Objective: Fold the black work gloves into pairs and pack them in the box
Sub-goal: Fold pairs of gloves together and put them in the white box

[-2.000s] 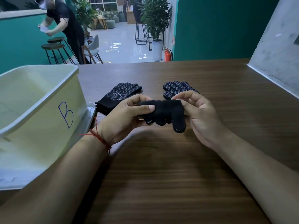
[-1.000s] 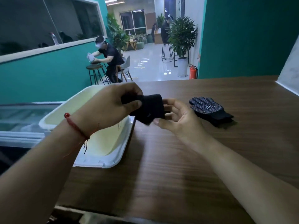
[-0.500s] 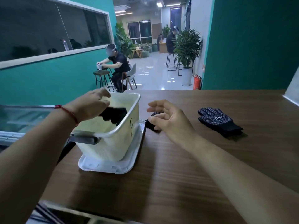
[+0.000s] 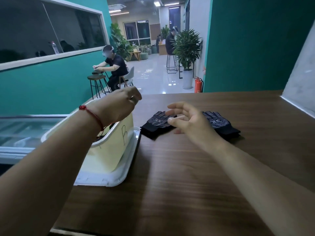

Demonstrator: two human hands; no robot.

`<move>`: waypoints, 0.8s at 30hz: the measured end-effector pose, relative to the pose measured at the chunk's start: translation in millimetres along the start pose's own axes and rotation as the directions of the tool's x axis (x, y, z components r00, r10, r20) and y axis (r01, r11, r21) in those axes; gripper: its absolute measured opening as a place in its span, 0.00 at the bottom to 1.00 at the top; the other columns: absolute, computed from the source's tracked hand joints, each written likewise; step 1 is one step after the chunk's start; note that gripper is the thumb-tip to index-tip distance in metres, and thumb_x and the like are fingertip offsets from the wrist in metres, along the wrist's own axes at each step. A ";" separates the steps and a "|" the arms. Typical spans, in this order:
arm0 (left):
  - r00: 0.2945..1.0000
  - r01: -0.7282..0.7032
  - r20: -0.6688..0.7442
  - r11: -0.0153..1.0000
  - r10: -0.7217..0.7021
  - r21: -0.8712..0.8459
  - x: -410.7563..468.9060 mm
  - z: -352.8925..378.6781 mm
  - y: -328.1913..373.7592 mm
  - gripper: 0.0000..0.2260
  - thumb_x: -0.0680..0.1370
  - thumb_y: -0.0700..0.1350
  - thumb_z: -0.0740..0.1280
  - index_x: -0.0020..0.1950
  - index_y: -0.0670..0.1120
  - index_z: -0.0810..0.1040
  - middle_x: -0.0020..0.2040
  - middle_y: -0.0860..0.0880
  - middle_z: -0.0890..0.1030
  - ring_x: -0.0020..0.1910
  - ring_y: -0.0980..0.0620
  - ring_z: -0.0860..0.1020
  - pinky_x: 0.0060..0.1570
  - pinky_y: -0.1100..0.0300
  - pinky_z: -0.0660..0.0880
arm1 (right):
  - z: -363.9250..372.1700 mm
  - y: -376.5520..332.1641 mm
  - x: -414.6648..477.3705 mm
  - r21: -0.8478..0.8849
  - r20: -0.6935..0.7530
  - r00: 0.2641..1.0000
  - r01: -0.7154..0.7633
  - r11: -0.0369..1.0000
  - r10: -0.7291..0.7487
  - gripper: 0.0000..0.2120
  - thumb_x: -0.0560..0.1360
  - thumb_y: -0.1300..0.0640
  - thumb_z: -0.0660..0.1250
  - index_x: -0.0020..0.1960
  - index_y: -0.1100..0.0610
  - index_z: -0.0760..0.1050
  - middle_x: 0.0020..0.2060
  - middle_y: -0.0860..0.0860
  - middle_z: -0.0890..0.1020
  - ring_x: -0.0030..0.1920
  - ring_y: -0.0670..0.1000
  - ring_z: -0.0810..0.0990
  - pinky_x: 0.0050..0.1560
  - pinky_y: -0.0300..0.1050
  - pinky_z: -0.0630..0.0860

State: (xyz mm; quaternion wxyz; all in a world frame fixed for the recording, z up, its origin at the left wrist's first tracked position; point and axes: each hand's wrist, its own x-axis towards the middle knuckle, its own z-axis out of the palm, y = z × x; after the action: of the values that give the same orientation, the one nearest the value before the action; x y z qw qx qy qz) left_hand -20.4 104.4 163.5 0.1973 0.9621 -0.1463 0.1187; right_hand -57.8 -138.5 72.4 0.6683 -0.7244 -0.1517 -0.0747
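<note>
Two dot-grip black gloves (image 4: pixel 156 122) lie near box (image 4: pixel 110 150) "B" at the counter's (image 4: pixel 179 176) left edge; my left hand (image 4: pixel 119 104), right hand (image 4: pixel 189 121) hang slack, empty.

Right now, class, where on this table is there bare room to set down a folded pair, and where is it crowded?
Bare: the wide near table between white tray and right forearm; the far strip behind both gloves; the patch from right glove to grey wall. Crowded: the left glove, between box and right hand.
</note>
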 end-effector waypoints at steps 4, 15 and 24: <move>0.998 -0.064 0.010 0.998 0.064 0.016 11.9 26.0 29.7 0.14 0.86 0.40 0.58 0.66 0.48 0.78 0.62 0.52 0.77 0.58 0.54 0.73 0.54 0.63 0.66 | -20.0 14.1 -1.9 -0.063 -0.045 0.999 0.014 0.998 -0.017 0.16 0.80 0.64 0.73 0.64 0.49 0.80 0.57 0.47 0.86 0.51 0.51 0.85 0.51 0.52 0.84; 0.995 0.071 0.069 0.997 -0.069 -0.026 31.6 132.5 13.0 0.11 0.85 0.47 0.61 0.63 0.44 0.78 0.58 0.45 0.80 0.58 0.45 0.77 0.48 0.59 0.65 | -73.6 62.0 -5.9 -0.575 -0.130 0.964 0.118 0.810 -0.232 0.15 0.79 0.59 0.72 0.63 0.46 0.81 0.57 0.39 0.84 0.56 0.42 0.82 0.58 0.44 0.80; 0.980 0.153 -0.132 0.988 -0.147 0.037 26.8 201.9 -24.3 0.12 0.80 0.45 0.71 0.61 0.41 0.81 0.59 0.38 0.81 0.61 0.37 0.78 0.62 0.49 0.72 | -111.6 116.0 -2.3 -0.944 -0.135 0.954 -0.042 0.327 -0.266 0.16 0.78 0.58 0.70 0.65 0.53 0.82 0.62 0.51 0.83 0.64 0.59 0.80 0.67 0.57 0.74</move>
State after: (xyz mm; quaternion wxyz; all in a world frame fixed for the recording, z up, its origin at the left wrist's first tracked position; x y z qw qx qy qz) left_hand 46.9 35.8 -17.7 0.1923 0.9650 -0.0577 0.1688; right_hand -12.3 -256.5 -27.3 0.1347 -0.9463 -0.0398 -0.2910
